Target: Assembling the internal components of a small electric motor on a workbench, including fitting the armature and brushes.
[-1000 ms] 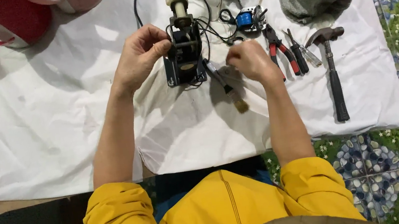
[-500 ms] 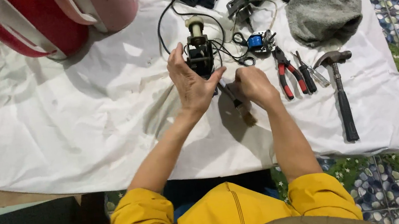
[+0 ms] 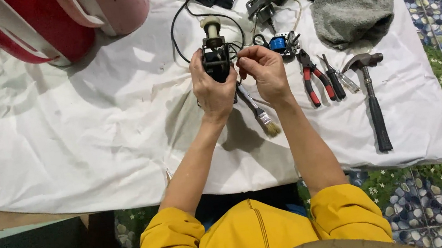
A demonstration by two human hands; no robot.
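A small black motor assembly (image 3: pixel 216 56) sits at upper centre on the white cloth (image 3: pixel 63 139); a wooden-handled paintbrush (image 3: pixel 258 110) lies below it, red-handled pliers (image 3: pixel 311 78) and a black-handled hammer (image 3: pixel 372 98) to the right.

The motor (image 3: pixel 216 56) at the centre of the frame looks like dark matt metal with a pale, smooth plastic cap on top. The sheet (image 3: pixel 63 139) under everything is white cloth, creased and stained. The red casing (image 3: pixel 42 22) at upper left is glossy plastic. The towel (image 3: pixel 351 10) at upper right is grey, rough cloth. The hammer (image 3: pixel 372 98) has a dull metal head and a matt black handle; the pliers (image 3: pixel 315 80) have red-and-black smooth handles. The brush (image 3: pixel 260 113) has pale bristles.
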